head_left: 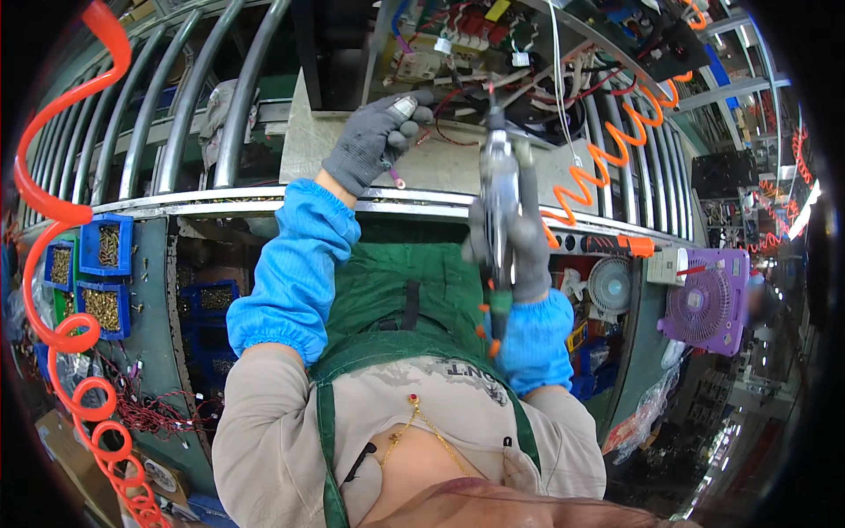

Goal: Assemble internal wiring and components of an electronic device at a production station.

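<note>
Head view showed your right hand [519,251] in a grey glove, its grip closed round a silver pneumatic screwdriver [499,189] that stood upright with its tip up among the wiring. From the bottom of the tool an orange coiled air hose [607,163] ran off to your right and up across the rollers. Your left hand [374,141], also in a grey glove, was raised just to the left of the tool, its grip pinched shut on a small silver part [404,107] held between thumb and fingertips; a thin purple wire with a ring terminal [398,180] hung just below that hand. Both hands were close to the open electrical assembly [475,48], where red, white and black wires lay tangled above a grey metal panel [308,141]. Blue sleeve covers [295,273] wrapped both of your forearms, over a green apron [396,299]. Steel conveyor rollers [185,106] curved away to the left of the panel. Farther left, blue bins of brass screws [106,246] sat on the desk [154,290], with another orange coiled hose [62,211] looping past them. Well off to the right stood a purple fan [709,304] and a small white fan [609,283].
</note>
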Action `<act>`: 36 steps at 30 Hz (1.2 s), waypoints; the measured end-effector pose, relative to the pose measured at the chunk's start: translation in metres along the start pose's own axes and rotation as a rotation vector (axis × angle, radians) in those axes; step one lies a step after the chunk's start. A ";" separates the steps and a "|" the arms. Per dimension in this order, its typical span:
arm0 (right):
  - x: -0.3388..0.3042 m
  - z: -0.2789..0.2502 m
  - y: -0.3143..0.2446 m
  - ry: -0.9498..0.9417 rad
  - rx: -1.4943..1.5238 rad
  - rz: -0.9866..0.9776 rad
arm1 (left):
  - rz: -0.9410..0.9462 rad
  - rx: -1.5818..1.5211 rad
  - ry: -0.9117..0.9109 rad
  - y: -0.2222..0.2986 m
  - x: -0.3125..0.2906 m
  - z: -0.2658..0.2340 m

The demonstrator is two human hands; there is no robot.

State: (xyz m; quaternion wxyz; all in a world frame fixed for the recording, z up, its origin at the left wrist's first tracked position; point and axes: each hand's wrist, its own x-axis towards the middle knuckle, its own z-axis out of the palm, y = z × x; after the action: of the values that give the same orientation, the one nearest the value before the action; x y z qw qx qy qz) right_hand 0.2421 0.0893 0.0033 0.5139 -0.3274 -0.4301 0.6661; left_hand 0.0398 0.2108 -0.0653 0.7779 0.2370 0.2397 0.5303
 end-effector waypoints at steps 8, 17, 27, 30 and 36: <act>-0.042 -0.006 0.002 0.045 -0.224 0.411 | -0.042 -0.040 0.040 -0.008 0.002 0.008; -0.045 -0.019 0.006 -0.022 -0.132 0.446 | 0.141 0.475 0.231 -0.003 -0.003 0.032; -0.049 -0.032 0.018 -0.095 0.173 0.260 | 0.220 0.643 0.102 0.001 -0.001 0.037; -0.037 -0.033 0.011 -0.074 0.177 0.167 | 0.578 0.714 0.232 -0.013 0.019 0.042; -0.018 -0.014 -0.010 -0.033 0.031 0.234 | 0.613 0.934 0.290 -0.010 0.042 0.051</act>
State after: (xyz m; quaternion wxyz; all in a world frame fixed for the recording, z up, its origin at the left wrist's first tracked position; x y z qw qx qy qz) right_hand 0.2629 0.0767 0.0061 0.4307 -0.3562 -0.3870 0.7334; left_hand 0.0920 0.2411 -0.0371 0.3607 0.5388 0.4732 0.5963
